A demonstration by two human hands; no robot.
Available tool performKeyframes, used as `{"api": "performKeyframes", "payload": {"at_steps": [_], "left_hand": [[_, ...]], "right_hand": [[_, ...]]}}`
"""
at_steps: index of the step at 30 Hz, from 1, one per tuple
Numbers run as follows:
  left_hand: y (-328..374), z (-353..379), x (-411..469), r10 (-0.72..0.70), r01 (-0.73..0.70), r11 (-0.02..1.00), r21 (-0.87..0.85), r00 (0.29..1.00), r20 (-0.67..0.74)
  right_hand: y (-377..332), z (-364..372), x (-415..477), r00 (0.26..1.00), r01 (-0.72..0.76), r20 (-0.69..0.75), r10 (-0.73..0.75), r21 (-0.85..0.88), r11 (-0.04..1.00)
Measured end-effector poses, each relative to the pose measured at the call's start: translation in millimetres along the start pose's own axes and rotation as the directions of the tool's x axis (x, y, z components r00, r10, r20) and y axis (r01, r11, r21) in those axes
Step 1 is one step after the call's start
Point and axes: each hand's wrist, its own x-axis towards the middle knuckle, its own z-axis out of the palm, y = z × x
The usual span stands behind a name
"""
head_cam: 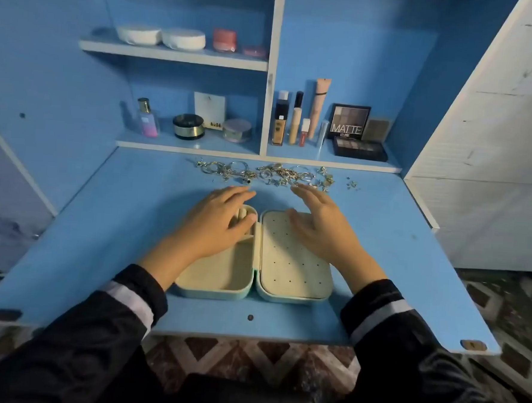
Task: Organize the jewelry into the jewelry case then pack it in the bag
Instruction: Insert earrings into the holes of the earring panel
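A pale green jewelry case (pixel 289 265) lies open flat on the blue desk, cream inside. Its left half has compartments and ring rolls; its right half is a panel dotted with small holes. My left hand (pixel 217 220) hovers over the left half with fingers straight, holding nothing. My right hand (pixel 319 226) is spread over the right half, fingers straight and empty. A heap of gold and silver jewelry (pixel 269 173), with rings, hoops and chains, stretches along the back of the desk just beyond my fingertips. No bag is in view.
The blue desk (pixel 100 238) backs onto shelves. The lower shelf holds a perfume bottle (pixel 147 119), jars, foundation tubes (pixel 294 122) and eyeshadow palettes (pixel 355 144). The upper shelf carries white round tins (pixel 161 36) and a pink jar. A white wall stands at the right.
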Motion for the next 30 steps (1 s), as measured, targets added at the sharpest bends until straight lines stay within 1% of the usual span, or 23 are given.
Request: {"api": "performKeyframes", "payload": {"at_steps": [3,6,13,15,18,21,24,30], "left_hand": [[-3.1,1.8,-2.8,0.000,0.000,1.000,0.011,1.000,0.002],[-3.1,2.1,-5.9,-0.020,0.020,1.000,0.009,0.999,0.033],[-17.2,1.2,-15.7,-0.077,0.079,0.997,-0.025,0.996,0.047],[-22.7,1.9,-21.5,-0.108,0.110,0.992,-0.067,0.993,0.038],[-28.8,3.7,-32.4,-0.154,0.156,0.971,-0.183,0.988,0.024],[-31.3,5.5,-44.3,-0.173,0.171,0.944,-0.282,0.985,0.016],[-32.7,5.6,-56.0,-0.185,0.186,0.923,-0.338,0.982,0.034],[-35.1,4.0,-77.4,-0.187,0.207,0.894,-0.396,0.978,0.089]], "right_hand": [[3.4,3.9,-5.0,0.999,0.012,0.041,-0.014,0.034,0.999],[3.6,8.4,-13.0,0.995,-0.020,0.098,0.012,0.081,0.996],[8.7,6.9,-26.0,0.994,-0.099,0.069,0.090,0.136,0.986],[8.6,6.2,-33.0,0.991,-0.122,0.063,0.114,0.151,0.981],[6.6,3.9,-44.5,0.988,-0.150,0.056,0.142,0.187,0.971],[6.0,1.3,-58.6,0.982,-0.185,0.075,0.173,0.210,0.960],[4.3,-2.8,-73.1,0.975,-0.213,0.119,0.190,0.231,0.949],[5.0,-9.9,-90.7,0.973,-0.181,0.179,0.145,0.205,0.962]]}}
